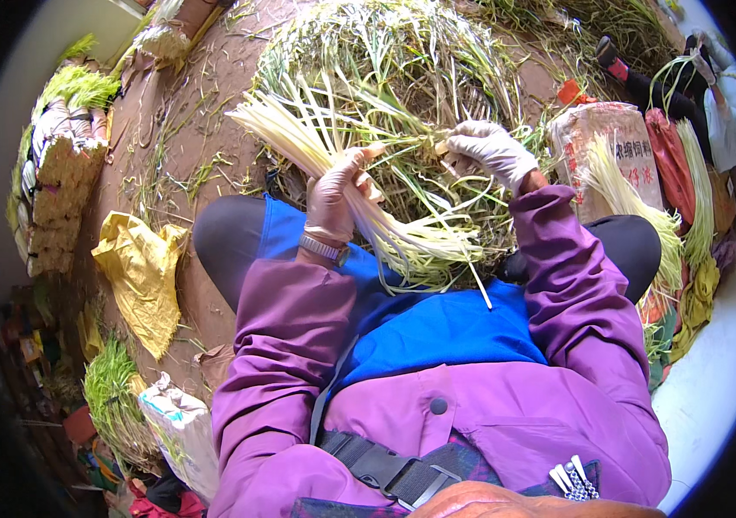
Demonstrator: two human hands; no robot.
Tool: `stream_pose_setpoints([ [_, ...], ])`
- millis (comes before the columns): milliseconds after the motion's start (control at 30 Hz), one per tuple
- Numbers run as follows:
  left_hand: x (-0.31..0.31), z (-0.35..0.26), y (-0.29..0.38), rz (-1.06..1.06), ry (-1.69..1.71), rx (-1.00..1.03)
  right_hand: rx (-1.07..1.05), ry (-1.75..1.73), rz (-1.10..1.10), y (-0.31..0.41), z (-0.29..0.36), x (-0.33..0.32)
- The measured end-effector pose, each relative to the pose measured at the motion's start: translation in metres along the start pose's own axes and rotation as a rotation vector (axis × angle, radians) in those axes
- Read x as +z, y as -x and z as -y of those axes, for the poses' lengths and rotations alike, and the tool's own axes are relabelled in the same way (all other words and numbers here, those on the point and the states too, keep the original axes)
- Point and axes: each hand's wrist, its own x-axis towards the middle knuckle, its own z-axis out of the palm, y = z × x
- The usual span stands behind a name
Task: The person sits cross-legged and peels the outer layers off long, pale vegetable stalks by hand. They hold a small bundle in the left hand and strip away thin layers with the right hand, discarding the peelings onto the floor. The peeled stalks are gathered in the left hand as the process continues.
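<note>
My left hand (335, 201), in a thin glove with a wristwatch above it, grips a bundle of pale yellow-white leafy stalks (284, 133), which look like blanched chives. The white ends fan out to the upper left, while the yellow-green leaf tips (433, 249) hang over my lap towards the right. To the right of the bundle, my right hand (491, 152), in a white glove, pinches a thin wisp of withered leaves (429, 137) between thumb and fingers. Beneath and beyond both hands spreads a large heap of loose green and straw-coloured leaves (394, 52).
Beside my right knee, pale stalks (633, 201) lean against a printed sack (595, 126). Another person (724, 103) sits at the upper right, holding leaves. Tied bundles (70, 162) stand at the left, near a yellow woven sack (141, 272) on the brown floor (167, 129).
</note>
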Motion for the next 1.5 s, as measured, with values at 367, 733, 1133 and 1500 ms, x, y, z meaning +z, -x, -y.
stream_pose_setpoints([
  [367, -0.004, -0.009, 0.012, -0.005, -0.041, 0.004, 0.421, 1.257, -0.274, 0.018, -0.062, -0.044],
  [733, 0.005, -0.008, 0.009, 0.019, -0.01, -0.051, -0.319, 1.741, -0.282, -0.072, -0.029, 0.02],
  [1133, 0.007, -0.003, 0.003, 0.055, 0.014, -0.04, -0.309, 0.032, -0.253, -0.025, 0.025, -0.006],
  [1500, 0.009, 0.003, 0.008, 0.036, -0.034, -0.025, -0.03, -0.084, 0.073, 0.016, 0.023, 0.052],
])
